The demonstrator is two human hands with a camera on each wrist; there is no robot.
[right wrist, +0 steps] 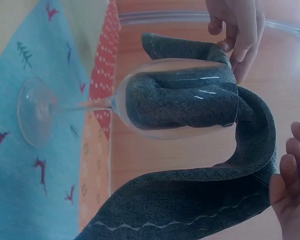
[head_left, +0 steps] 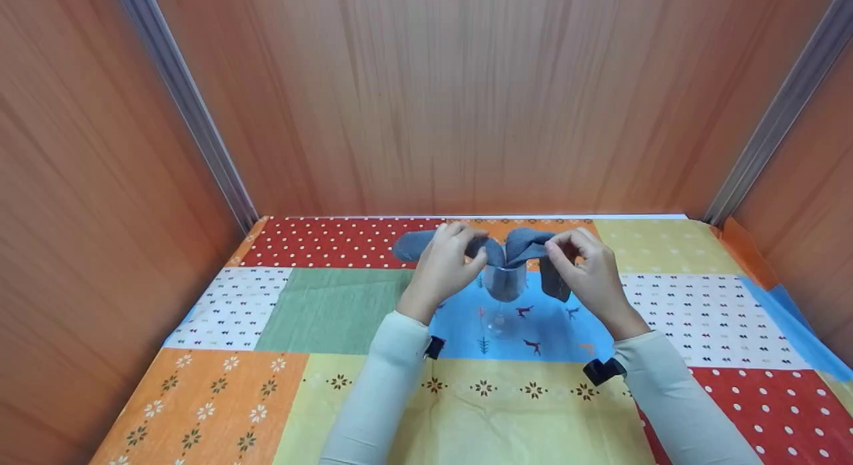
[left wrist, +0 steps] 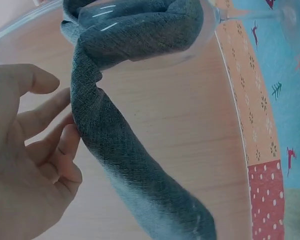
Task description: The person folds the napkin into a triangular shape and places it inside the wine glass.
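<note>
A blue-grey cloth napkin (head_left: 526,246) is tucked by its middle into a clear wine glass (right wrist: 177,134), which stands upright. Its two rolled ends hang out over opposite sides of the rim. My left hand (head_left: 448,262) is at the left end; in the left wrist view the fingers (left wrist: 45,120) touch the cloth while the thumb stays apart from it. On the other side my right hand (head_left: 590,272) pinches the napkin's right part beside the rim. The right end hangs down below that hand, with a pale stitched line visible in the right wrist view.
The glass stands on a patchwork tablecloth (head_left: 346,312) with coloured, patterned squares. A wood-grain panel (head_left: 426,105) rises behind the table, with more panels at left and right. Metal posts (head_left: 193,112) line the corners.
</note>
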